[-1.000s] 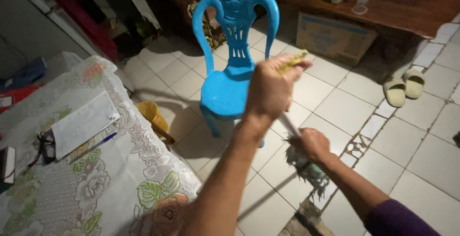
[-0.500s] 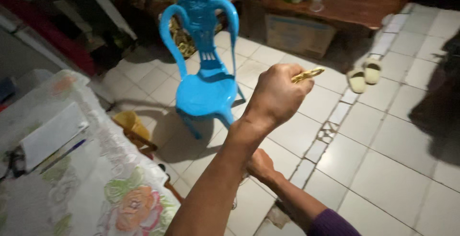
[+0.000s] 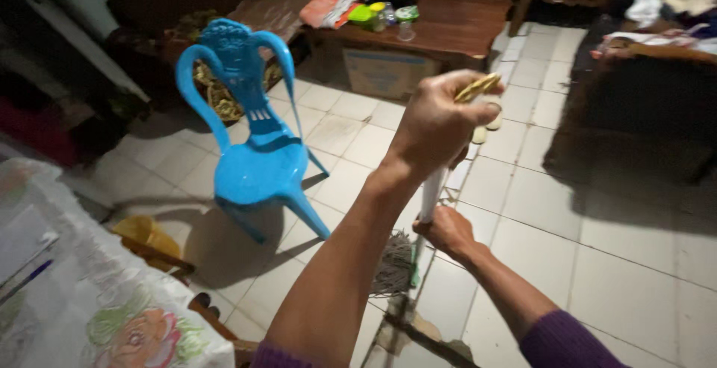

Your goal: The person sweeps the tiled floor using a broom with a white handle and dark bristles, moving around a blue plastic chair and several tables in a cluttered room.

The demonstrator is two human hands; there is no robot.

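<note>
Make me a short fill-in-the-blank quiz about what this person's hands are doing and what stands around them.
1. Both hands grip the pale handle of a ____, whose dark strands touch the tiled floor.
2. The left hand sits ____ the right hand on the handle.
3. The plastic chair on the floor is ____ in colour.
4. The table at lower left is covered by a ____ cloth.

Missing words: mop; above; blue; flowered
</note>
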